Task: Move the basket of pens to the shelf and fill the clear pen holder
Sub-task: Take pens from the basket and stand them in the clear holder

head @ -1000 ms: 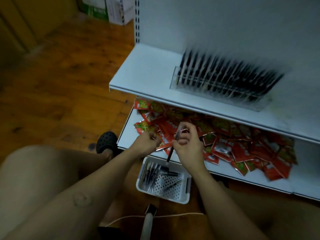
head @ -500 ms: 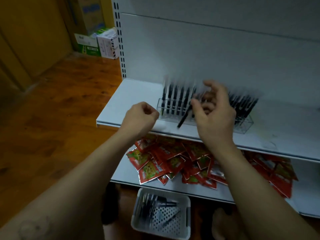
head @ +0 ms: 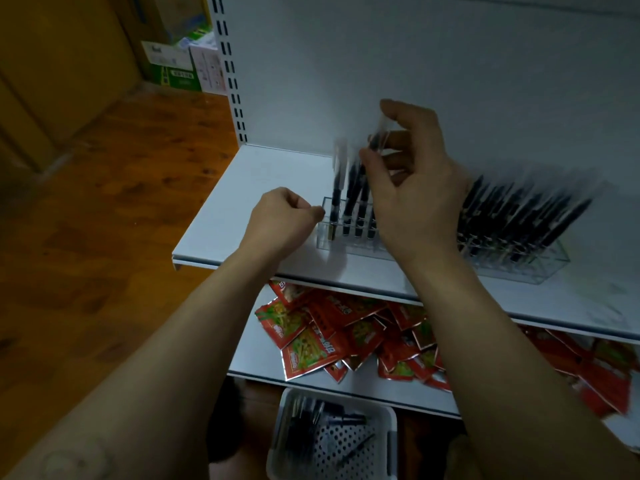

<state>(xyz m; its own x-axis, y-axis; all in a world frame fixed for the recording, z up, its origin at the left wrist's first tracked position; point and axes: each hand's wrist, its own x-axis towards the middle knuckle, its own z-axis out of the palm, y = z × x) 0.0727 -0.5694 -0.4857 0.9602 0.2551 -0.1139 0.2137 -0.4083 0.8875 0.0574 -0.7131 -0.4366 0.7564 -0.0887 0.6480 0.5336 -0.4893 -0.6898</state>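
The clear pen holder (head: 540, 268) stands on the white upper shelf (head: 263, 174), holding several upright black pens. My right hand (head: 415, 192) hovers over the holder's left part, thumb and fingers pinched on a black pen (head: 375, 142) held nearly upright above the slots. Just left of the holder's left end is my left hand (head: 280, 220), curled into a fist; whether it holds anything is hidden. The white perforated basket (head: 389, 445) sits on the floor below, with several pens left in it.
Red snack packets (head: 332, 341) lie scattered on the lower shelf. A slotted white upright (head: 230, 71) marks the shelf's left edge. Cardboard boxes (head: 180, 64) stand on the wooden floor (head: 104, 202) at the back left.
My right hand rose from the basket with a pen and now holds it upright over the holder's left slots. My left fist moved right, up to the holder's end. The view lifted toward the shelf.
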